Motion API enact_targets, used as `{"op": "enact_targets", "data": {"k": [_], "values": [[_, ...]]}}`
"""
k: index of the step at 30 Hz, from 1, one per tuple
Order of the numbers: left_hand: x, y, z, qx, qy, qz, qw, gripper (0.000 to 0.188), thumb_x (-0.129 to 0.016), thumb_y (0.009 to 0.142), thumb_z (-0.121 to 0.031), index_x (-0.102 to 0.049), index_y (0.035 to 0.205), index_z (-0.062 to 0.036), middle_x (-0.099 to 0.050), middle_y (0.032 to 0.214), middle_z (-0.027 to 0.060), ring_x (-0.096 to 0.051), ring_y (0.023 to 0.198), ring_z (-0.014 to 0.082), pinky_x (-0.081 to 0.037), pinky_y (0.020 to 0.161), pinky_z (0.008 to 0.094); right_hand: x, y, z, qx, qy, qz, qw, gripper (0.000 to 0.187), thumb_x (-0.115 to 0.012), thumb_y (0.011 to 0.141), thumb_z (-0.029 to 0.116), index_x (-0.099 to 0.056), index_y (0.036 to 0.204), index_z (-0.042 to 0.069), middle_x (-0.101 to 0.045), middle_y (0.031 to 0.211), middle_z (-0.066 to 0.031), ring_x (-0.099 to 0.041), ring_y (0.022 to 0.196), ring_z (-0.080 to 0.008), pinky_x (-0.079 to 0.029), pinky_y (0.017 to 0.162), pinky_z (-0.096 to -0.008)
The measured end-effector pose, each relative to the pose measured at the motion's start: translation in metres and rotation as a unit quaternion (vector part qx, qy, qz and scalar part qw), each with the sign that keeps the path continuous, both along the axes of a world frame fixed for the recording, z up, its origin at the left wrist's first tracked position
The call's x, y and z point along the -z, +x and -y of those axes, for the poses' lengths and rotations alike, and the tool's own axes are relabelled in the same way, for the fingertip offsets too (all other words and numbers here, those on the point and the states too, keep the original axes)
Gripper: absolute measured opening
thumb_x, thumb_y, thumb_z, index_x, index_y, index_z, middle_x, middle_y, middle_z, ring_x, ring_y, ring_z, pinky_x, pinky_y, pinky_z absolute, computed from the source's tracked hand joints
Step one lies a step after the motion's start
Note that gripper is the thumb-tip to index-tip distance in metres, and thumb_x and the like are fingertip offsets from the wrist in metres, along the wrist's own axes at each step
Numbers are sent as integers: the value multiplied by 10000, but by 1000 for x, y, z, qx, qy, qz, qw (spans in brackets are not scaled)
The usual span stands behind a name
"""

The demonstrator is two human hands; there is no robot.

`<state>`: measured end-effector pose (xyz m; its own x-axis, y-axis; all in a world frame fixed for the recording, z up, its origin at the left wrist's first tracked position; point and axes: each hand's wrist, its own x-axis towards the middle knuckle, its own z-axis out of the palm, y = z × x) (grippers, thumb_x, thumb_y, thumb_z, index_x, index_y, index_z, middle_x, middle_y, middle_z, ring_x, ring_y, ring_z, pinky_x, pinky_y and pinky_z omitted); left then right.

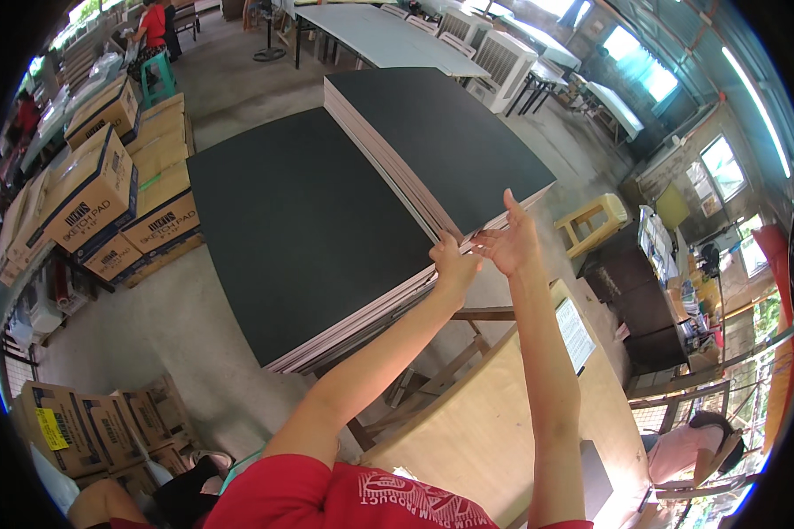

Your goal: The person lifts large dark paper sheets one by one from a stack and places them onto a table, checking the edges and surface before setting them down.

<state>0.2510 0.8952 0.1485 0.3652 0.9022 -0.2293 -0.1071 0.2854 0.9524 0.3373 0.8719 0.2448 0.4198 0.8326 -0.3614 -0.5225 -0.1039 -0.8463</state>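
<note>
Grip could not be told on the left hand (pixel 456 267), curled at the near edge between the black-topped left stack (pixel 309 229) and the taller right stack (pixel 441 132), while the right hand (pixel 513 249) was spread apart beside it; light, even pressure seemed best for keeping layers aligned. Beyond a pale wooden bench (pixel 476 423), both stacks sat above a concrete floor (pixel 154 326), cardboard boxes (pixel 86 207) to their left.

red short-sleeved shirt (pixel 278 494) with white lettering and line design (pixel 425 502), forearms (pixel 549 370) bare
</note>
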Motion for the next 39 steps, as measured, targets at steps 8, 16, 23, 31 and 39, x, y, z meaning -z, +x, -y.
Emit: {"op": "enact_targets", "data": {"k": [8, 16, 23, 31, 39], "values": [[6, 14, 6, -17, -34, 52, 998, 467, -558, 711, 20, -452, 1163, 73, -328, 1156, 133, -469, 921, 153, -463, 667, 277, 19, -5, 13, 44, -30, 31, 998, 1048, -715, 782, 559, -145, 1493, 40, -332, 1336, -372, -451, 1120, -435, -367, 923, -614], [-22, 7, 8, -17, -105, 114, 988, 448, -538, 736, 15, -469, 1176, 64, -324, 1202, 105, -405, 1073, 162, -439, 799, 265, -10, -16, -2, -3, 9, 29, 1000, 1071, -700, 793, 559, -105, 1526, 53, -287, 1436, -341, -381, 1255, -501, -360, 984, -569], [-31, -4, 3, -33, -67, 67, 995, 492, -553, 643, 21, -517, 1133, 45, -452, 1179, 87, -485, 1057, 196, -457, 834, 309, -16, -17, -6, -29, 13, 68, 997, 1100, -654, 783, 645, -100, 1530, 57, -248, 1515, -216, -358, 1254, -548, -310, 942, -663], [-45, -10, -10, -24, -121, 234, 964, 217, -669, 766, -149, -588, 889, 10, -573, 833, 69, -575, 800, 165, -493, 698, 295, -18, 5, 7, 26, -47, 4, 999, 1256, -659, 737, 714, 91, 1528, 89, -127, 1482, -352, -383, 1219, -551, -339, 951, -625], [-61, -35, -45, 30, 0, 52, 998, 448, -742, 797, -364, -576, 864, 47, -572, 704, 75, -583, 549, 164, -534, 514, 290, 20, 16, 1, 38, 2, -16, 999, 1091, -659, 778, 674, -113, 1493, 58, -385, 1292, -290, -494, 1124, -413, -419, 922, -581]]}}
